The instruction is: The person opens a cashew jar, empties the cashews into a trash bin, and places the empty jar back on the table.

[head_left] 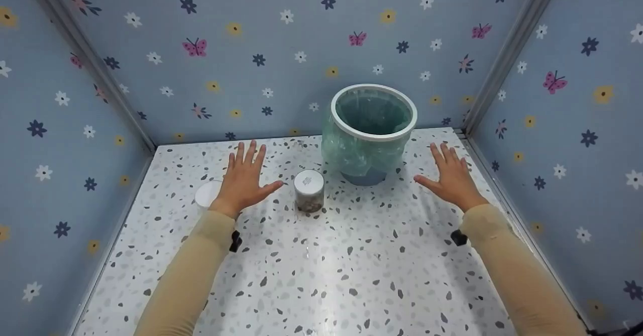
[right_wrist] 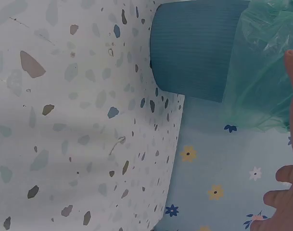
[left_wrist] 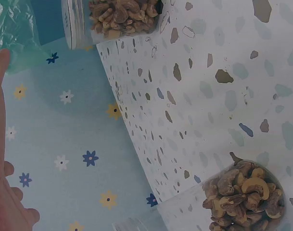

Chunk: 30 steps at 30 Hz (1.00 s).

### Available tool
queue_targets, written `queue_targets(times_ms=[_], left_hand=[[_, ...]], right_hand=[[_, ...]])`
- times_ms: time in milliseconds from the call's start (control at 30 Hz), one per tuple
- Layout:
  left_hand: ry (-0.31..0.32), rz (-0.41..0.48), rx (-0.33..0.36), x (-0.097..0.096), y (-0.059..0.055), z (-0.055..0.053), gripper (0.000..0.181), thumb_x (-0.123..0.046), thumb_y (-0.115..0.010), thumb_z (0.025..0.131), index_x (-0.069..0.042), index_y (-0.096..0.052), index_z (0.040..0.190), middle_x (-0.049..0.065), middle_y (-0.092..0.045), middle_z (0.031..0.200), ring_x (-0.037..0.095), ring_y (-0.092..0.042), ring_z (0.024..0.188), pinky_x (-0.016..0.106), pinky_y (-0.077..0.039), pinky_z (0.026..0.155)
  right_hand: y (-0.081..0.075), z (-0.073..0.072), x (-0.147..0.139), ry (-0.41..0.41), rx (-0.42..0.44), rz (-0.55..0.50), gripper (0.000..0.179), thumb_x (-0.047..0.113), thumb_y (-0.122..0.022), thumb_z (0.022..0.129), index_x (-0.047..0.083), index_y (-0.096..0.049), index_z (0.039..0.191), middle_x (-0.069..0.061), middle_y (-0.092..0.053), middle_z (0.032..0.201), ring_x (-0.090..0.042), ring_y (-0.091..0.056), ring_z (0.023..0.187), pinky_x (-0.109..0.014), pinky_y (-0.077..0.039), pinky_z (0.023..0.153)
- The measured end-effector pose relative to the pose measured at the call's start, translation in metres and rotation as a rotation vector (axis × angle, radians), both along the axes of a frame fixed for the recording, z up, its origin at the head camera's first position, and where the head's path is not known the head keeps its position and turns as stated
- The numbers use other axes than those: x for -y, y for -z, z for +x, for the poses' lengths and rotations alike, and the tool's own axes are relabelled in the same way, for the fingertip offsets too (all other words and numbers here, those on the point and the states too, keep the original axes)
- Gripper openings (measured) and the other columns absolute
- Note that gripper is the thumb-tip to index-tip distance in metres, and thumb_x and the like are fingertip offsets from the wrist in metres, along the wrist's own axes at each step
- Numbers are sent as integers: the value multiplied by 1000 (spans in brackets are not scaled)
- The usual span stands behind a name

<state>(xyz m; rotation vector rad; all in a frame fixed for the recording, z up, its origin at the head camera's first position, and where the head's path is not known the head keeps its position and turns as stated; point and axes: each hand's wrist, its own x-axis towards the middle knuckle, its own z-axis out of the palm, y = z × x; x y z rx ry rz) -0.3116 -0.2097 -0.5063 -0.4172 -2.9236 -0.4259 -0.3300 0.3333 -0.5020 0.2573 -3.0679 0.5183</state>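
My left hand [head_left: 243,183] is held over the tabletop, fingers straight and spread, holding nothing. Beside its thumb stands an upright clear jar [head_left: 309,200] with a white lid; the left wrist view shows brown nuts [left_wrist: 124,17] inside. A second jar, its white lid [head_left: 207,194] partly hidden by the left hand, stands on the left; cashews [left_wrist: 247,195] fill its bottom. My right hand [head_left: 453,183] is likewise spread and holds nothing. Between the hands, farther back, stands a blue bin [right_wrist: 197,50] with a green bag [head_left: 346,150] under its white rim [head_left: 374,137].
The speckled white tabletop [head_left: 321,275] is enclosed by flower-patterned blue panels [head_left: 281,49] at the back and both sides. Grey metal strips [head_left: 495,54] run up the corners. The right hand is close to the right panel.
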Motion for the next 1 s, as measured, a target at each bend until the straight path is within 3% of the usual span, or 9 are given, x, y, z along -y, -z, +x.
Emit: queue_targets(times_ms=[300,633,1000], left_hand=[[13,29,-9,-3,5,2,110,-68,-66,99,-5,-17,174,23,-14,181,48,-5,168,65,-12,136],[48,87,-9,-8,13,4,107,-64,-68,100,-3,-20,173,25,-17,180,49,-9,168,63,-12,136],[48,91,17,-12,23,7,108,-66,-67,100,-2,-21,173,26,-17,180,49,-8,168,65,-13,135]], right_hand=[[-3,6,7,2,-3,-129,108,62,-72,99,16,-13,176,-22,-14,182,-51,-17,166,-74,-20,129],[0,11,15,-4,-3,-212,102,56,-76,99,13,-23,175,-20,-25,179,-45,-24,165,-69,-25,130],[10,12,19,-8,12,-189,99,54,-77,99,12,-26,174,-21,-28,178,-46,-27,164,-67,-26,131]])
